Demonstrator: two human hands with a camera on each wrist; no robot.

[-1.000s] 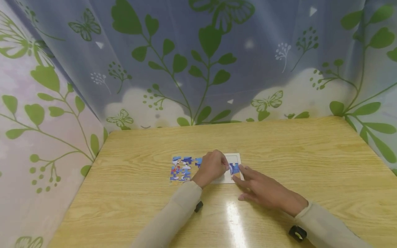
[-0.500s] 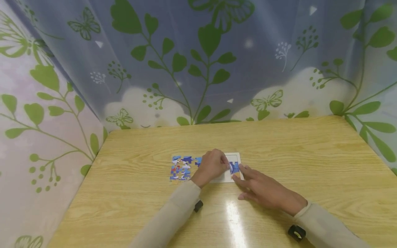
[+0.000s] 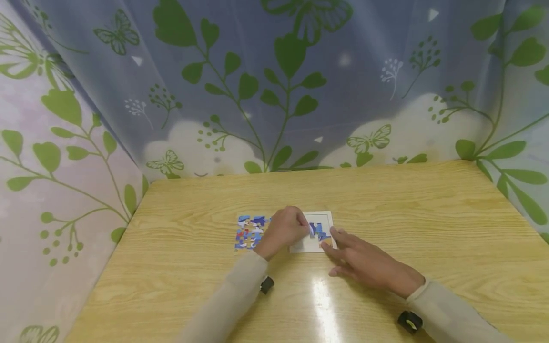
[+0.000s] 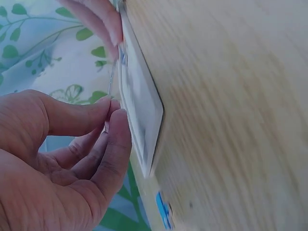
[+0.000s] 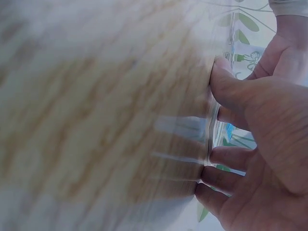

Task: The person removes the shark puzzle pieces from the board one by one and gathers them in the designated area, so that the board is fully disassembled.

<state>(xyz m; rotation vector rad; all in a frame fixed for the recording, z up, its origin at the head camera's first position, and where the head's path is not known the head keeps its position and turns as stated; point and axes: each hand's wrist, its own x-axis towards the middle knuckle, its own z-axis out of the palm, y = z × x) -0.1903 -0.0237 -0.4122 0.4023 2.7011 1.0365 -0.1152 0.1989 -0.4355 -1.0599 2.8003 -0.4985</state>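
My left hand [image 3: 284, 228] pinches a blue and white jigsaw piece [image 3: 315, 230] between thumb and fingertips. In the left wrist view the piece [image 4: 111, 83] is edge-on, above the white puzzle tray [image 4: 144, 106]. Seen from the head, the tray [image 3: 300, 247] lies flat, partly covered by the left hand. A blue and orange piece [image 3: 325, 240] sits at its lower right. My right hand [image 3: 362, 259] rests at the tray's right edge with fingers extended, fingertips right at the rim. The right wrist view shows its fingers [image 5: 226, 178] low along the tabletop.
Several jigsaw pieces [image 3: 249, 233] lie grouped left of the tray, partly behind the left hand. The wooden table [image 3: 193, 200] reaches back to a leaf-patterned curtain [image 3: 240, 143]. Dark wrist devices hang under both sleeves.
My left hand has moved slightly left, and the pinched blue piece has shifted left with it, away from the tray's right side. The right hand has stayed in place.
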